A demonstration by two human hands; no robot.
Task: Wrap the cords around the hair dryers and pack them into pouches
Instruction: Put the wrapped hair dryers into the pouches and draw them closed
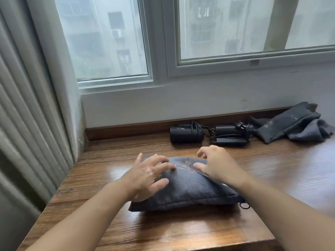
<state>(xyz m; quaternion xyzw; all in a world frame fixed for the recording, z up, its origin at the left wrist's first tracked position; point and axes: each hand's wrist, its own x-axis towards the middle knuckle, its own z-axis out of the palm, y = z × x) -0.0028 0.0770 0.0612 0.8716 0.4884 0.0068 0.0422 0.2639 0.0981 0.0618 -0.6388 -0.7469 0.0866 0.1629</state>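
The filled pouch (188, 192) lies on the bench (181, 232) under the left hand (150, 175), grip spread flat, and the right hand (215, 165), grip loosely curled, pinching nothing, probably to settle it, while the hair dryers (186, 134) wait behind.

The table (108, 178) is brown wood with clear grain and a glossy finish that mirrors the window light. The filled pouch (186, 189) is dark grey woven cloth, matt and slightly coarse. The spare pouches (293, 124) look like the same matt cloth. The two hair dryers (186, 135) (230, 134) are smooth black plastic. The curtain (27, 105) is ribbed, matt fabric.
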